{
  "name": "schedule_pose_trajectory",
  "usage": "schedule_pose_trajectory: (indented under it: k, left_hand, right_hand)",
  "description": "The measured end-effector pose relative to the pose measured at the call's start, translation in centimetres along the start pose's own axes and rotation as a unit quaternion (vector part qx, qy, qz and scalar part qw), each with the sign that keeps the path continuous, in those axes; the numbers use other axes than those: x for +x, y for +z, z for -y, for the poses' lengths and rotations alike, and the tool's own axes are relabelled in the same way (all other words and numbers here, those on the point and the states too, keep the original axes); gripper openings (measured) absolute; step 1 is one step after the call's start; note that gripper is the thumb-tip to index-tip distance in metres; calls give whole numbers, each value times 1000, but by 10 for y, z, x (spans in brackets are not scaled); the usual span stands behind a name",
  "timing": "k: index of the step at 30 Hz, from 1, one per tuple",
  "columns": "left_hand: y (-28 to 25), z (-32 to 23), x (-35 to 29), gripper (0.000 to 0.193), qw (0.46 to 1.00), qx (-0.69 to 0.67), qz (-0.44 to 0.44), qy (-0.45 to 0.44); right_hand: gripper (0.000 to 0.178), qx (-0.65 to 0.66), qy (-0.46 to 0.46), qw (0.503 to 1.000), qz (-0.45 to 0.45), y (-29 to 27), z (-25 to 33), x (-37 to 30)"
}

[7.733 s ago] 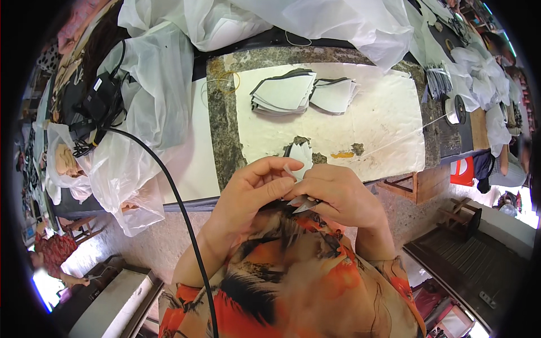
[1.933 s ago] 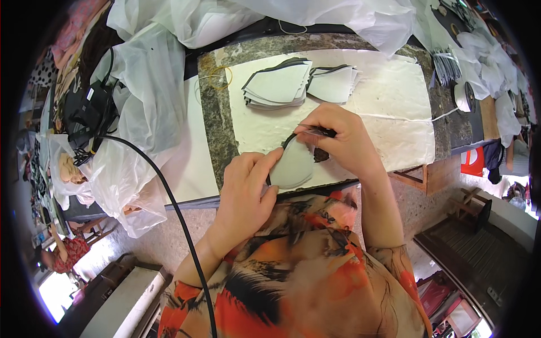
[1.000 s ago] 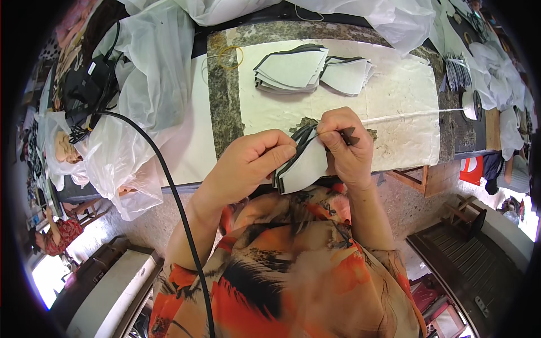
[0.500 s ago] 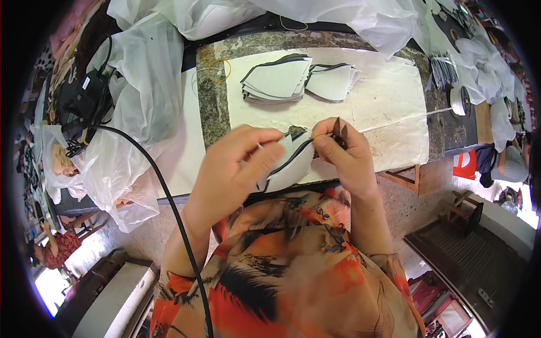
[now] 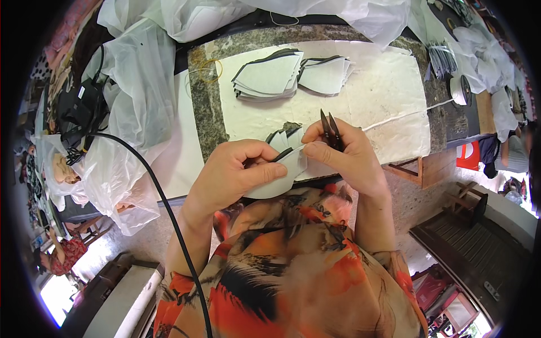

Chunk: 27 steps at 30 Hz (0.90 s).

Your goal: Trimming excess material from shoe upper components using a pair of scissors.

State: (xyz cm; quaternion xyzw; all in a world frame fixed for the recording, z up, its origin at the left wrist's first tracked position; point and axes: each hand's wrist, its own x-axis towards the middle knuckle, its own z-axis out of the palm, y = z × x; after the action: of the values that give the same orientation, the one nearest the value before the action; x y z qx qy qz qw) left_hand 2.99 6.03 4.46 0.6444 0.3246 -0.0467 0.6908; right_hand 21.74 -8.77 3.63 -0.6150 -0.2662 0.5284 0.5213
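Note:
Between my hands is a curved white piece (image 5: 276,187) with a black edge, like a cut panel. My left hand (image 5: 234,169) is closed on it, thumb on top near the black edge. My right hand (image 5: 352,160) pinches a narrow white tape (image 5: 397,117) at the panel's upper edge. Dark thread snips (image 5: 331,130) also rest in that hand, blades pointing up and slightly apart. The tape runs right to a white spool (image 5: 459,90). Just beyond my fingers lie more black-edged white pieces (image 5: 277,138), partly hidden by my hands.
Two stacks of panels, a larger one (image 5: 265,78) and a smaller one (image 5: 326,76), lie on a worn white sheet (image 5: 383,79). Plastic bags (image 5: 141,84) crowd the left and far side. A black cable (image 5: 160,188) hangs across my left arm. A yellow ring (image 5: 213,71) lies at upper left.
The panel has turned and dropped nearer to me, with its white face now showing more. My right hand has shifted slightly right and down, and the snips' blades show more.

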Motion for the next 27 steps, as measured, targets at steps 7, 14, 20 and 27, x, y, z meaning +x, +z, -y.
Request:
schedule_pose_trajectory:
  k: [7,14,20,27]
  left_hand:
    - [-2,0,-1,17,1000,16,3,-21]
    - [-6,7,-2,21,996,-76,43,-11]
    - [-8,9,-2,22,990,-126,62,-20]
    - [-8,7,-5,24,981,-177,76,-23]
  right_hand:
    - [12,-45,-15,999,-24,-2,7,-1]
    - [11,-33,-16,999,-38,2,5,2]
    - [10,-9,-44,999,-29,0,1,1]
    - [15,26,-29,998,40,-5,-3,2]
